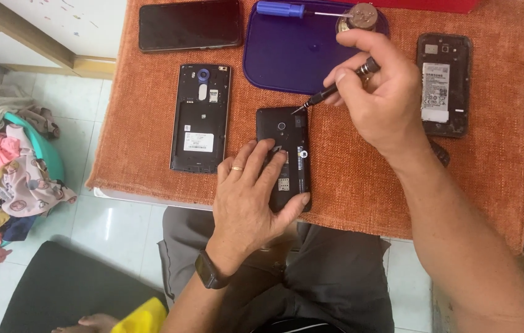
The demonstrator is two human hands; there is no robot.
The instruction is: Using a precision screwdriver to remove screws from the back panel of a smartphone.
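A small black phone [288, 132] with its back cover off lies on the orange cloth [361, 179]. My left hand [254, 200] presses flat on its lower half, fingers spread over it, a ring on one finger. My right hand [376, 92] grips a thin black screwdriver [330, 94], whose tip touches the phone's upper right corner.
Another open-backed phone [201, 117] lies to the left, a third with its battery showing [443, 84] at the right. A dark phone [189, 24] lies face up at the back. A purple tray [293, 52] holds a blue screwdriver [286, 9] and a round metal piece [358, 16]. Clothes [3, 179] are piled on the floor at left.
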